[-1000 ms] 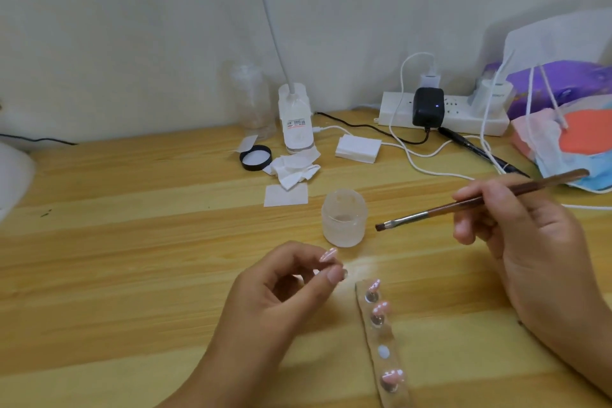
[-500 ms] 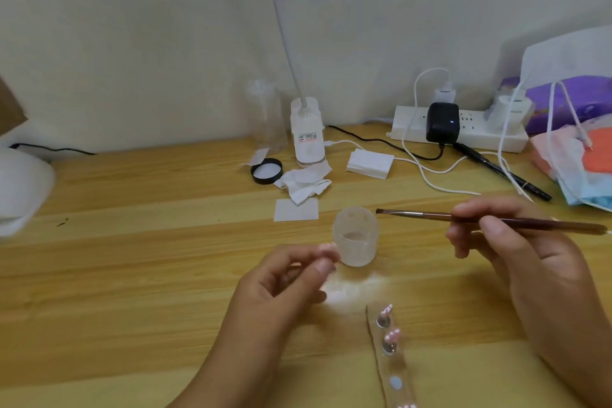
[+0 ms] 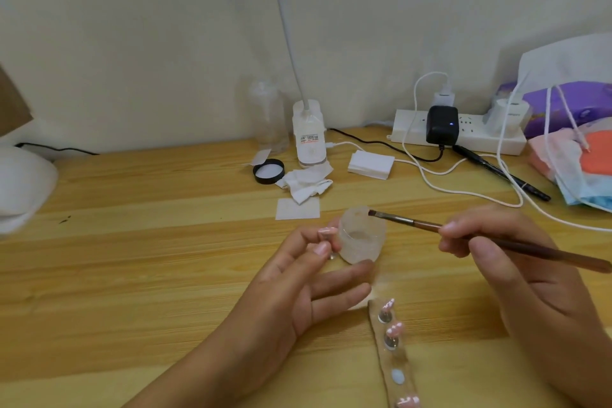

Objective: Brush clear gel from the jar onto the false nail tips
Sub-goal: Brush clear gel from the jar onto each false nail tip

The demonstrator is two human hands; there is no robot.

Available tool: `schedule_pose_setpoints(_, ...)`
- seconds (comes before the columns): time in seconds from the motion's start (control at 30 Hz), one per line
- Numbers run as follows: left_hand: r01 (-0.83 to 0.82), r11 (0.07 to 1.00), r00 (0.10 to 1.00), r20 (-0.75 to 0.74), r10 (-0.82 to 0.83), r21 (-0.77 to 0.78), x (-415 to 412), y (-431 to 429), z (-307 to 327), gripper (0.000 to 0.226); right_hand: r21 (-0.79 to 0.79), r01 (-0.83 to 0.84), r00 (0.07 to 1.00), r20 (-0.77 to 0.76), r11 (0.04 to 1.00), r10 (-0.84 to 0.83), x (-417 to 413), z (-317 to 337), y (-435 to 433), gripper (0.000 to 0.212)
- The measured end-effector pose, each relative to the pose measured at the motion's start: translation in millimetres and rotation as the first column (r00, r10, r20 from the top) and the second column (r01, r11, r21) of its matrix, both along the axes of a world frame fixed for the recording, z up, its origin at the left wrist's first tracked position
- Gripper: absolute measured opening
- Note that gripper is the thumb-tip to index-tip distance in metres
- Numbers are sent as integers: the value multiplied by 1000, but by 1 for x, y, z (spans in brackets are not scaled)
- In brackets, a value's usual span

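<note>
Poising brush (image 3: 496, 239) bristles over jar (image 3: 361, 237) mouth, handle running right to pinching right hand (image 3: 516, 270); left hand (image 3: 298, 295) pinches nail tip (image 3: 326, 231) just left of jar; dip likely straight down

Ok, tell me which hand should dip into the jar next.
Right. The right hand grips the brush, whose bristles sit at the rim of the jar. The left hand pinches a false nail tip beside the jar, so it is occupied and holds no tool.
</note>
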State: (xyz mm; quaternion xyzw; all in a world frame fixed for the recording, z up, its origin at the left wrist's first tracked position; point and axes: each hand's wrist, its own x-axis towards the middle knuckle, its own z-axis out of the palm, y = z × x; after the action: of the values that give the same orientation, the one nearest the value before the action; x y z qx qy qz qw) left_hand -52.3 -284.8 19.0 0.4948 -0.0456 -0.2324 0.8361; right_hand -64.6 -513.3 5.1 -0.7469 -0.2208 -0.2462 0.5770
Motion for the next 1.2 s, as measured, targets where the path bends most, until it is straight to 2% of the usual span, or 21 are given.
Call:
schedule_pose_setpoints(0.17, 23, 999, 998, 62, -25, 34, -1, 2, -1, 16, -99, -14, 1000, 2, 995, 15, -2, 0, 1, 23)
schedule_pose_setpoints(0.4, 41, 998, 995, 91, -44, 37, -4, 1, 0, 14, -361, -11, 1000, -6, 933, 10, 0, -4, 4, 19)
schedule_pose_setpoints(0.47, 27, 999, 995, 95, -30, 29, -3, 1, 0, 16, -322, -17, 1000, -28, 946, 9, 0, -3, 3, 19)
schedule_pose_setpoints(0.67, -17, 999, 999, 29, 19, -44, 0, 3, -4, 10, -50, -9, 1000, -5, 999, 9, 0, -1, -6, 24)
schedule_pose_setpoints(0.9, -23, 994, 999, -41, 19, -107, 6, 5, -7, 3, 41, -7, 1000, -13, 999, 7, 7, -9, -14, 28)
schedule_pose_setpoints(0.97, -59, 996, 998, -8, 59, -61, 6, 3, -9, 5, 61, 16, 999, -34, 998, -14, 9, -10, -16, 27)
schedule_pose_setpoints(1.03, -161, 985, 984, 91, 155, 58, 3, 1, -11, 5, 121, 42, 997, -70, 992, -34, 8, -10, -16, 23)
schedule_pose_setpoints(1.13, -277, 938, 932, 296, 209, 209, -2, 2, -13, 14, 252, 76, 986, -165, 965, -34, 6, -5, -14, 39)
schedule_pose_setpoints(1.2, -255, 935, 936, 304, 176, 245, -2, 4, -14, 21, 309, 97, 976, -216, 946, -30, 6, -4, -13, 47)
